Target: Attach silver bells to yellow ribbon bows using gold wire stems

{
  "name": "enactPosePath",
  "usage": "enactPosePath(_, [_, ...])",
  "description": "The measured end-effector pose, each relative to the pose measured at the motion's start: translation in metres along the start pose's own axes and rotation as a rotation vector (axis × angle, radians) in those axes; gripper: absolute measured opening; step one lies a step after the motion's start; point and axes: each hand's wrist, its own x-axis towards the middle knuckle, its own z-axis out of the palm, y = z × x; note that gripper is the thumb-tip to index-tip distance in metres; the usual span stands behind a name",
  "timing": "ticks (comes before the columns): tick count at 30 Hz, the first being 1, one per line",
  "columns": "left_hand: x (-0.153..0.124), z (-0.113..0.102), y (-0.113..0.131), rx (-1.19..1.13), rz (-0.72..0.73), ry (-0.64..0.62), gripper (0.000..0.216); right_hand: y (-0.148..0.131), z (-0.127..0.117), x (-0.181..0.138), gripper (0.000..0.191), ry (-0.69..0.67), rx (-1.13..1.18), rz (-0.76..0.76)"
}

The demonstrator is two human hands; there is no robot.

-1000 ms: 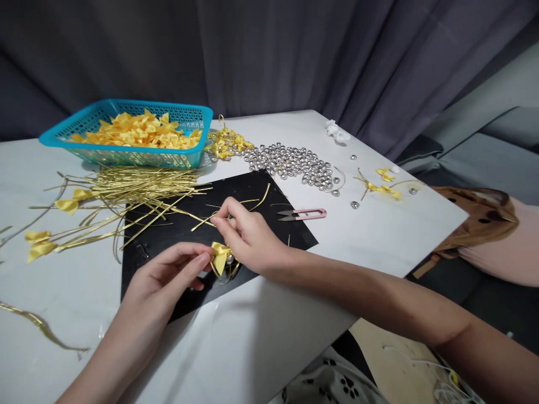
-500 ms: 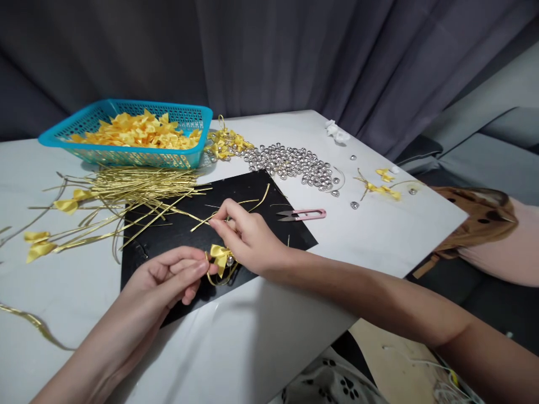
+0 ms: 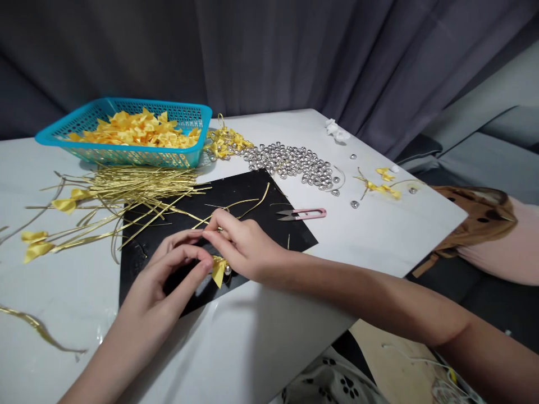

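Note:
Over the black board (image 3: 269, 235), my left hand (image 3: 168, 275) pinches thumb to forefinger at the edge of a yellow ribbon bow (image 3: 218, 273). A silver bead (image 3: 228, 270) sits on the right side of this bow. My right hand (image 3: 244, 241) is closed just above it, thumb and forefinger pinched on a thin gold cord that is mostly hidden by the fingers. The fingertips of both hands meet or nearly meet at the upper left of the bow. Part of the bow is covered by my hands.
A blue basket (image 3: 197, 145) of yellow bows stands at the back left. Before it lies a pile of gold cords (image 3: 143, 182). Silver beads (image 3: 295, 163) spread behind the board. Pink-handled thread snips (image 3: 311, 213) rest at the board's right edge. Loose yellow bows (image 3: 37, 247) lie left.
My left hand has moved up and right, bringing its fingertips to the right hand's. My right hand has come slightly down. The bow now hangs lower, and its cord loop is hidden.

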Motion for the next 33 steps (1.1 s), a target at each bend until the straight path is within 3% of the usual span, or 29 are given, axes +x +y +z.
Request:
enactPosePath(5, [0.0014, 0.0, 0.0009, -0.029, -0.032, -0.047, 0.015, -0.003, 0.0005, -0.0008, 0.011, -0.05, -0.012, 0.041])
enactPosePath(10, [0.0035, 0.0016, 0.0026, -0.101, -0.224, -0.071, 0.016, -0.0067, 0.0007, -0.0023, 0.011, -0.093, 0.012, 0.07])
enactPosePath(14, [0.0051, 0.0017, 0.0027, -0.174, -0.297, -0.053, 0.014, -0.0053, 0.0002, -0.0024, 0.012, -0.117, 0.027, 0.063])
enactPosePath(20, [0.0028, -0.0025, 0.0025, -0.212, -0.251, -0.056, 0.014, -0.0007, 0.0005, -0.001, 0.013, -0.126, 0.068, 0.057])
enactPosePath(33, [-0.0003, -0.0026, -0.0006, 0.001, -0.151, -0.137, 0.02, 0.0006, 0.0001, -0.0004, 0.014, -0.145, 0.088, 0.06])
